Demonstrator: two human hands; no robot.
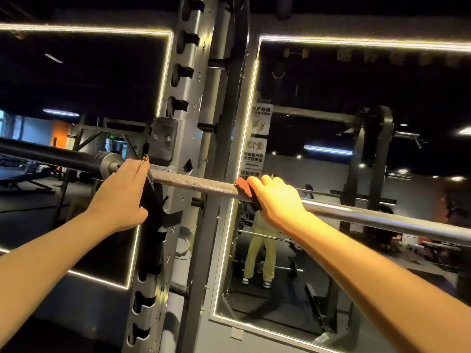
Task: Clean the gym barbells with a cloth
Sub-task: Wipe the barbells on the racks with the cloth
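A steel barbell (pixel 193 185) lies across the rack at chest height, running from the thick dark sleeve (pixel 63 155) on the left down to the right edge. My right hand (pixel 275 200) grips a reddish-brown cloth (pixel 244 186) wrapped over the knurled shaft, fingers curled round bar and cloth. My left hand (pixel 125 189) rests against the bar beside the sleeve collar, fingers straight and together.
The grey rack upright (pixel 188 98) with its notched slots and a padded bar hook (pixel 163 141) stands just behind the bar. Lit mirrors (pixel 331 149) on the wall show a person's reflection, other racks and benches.
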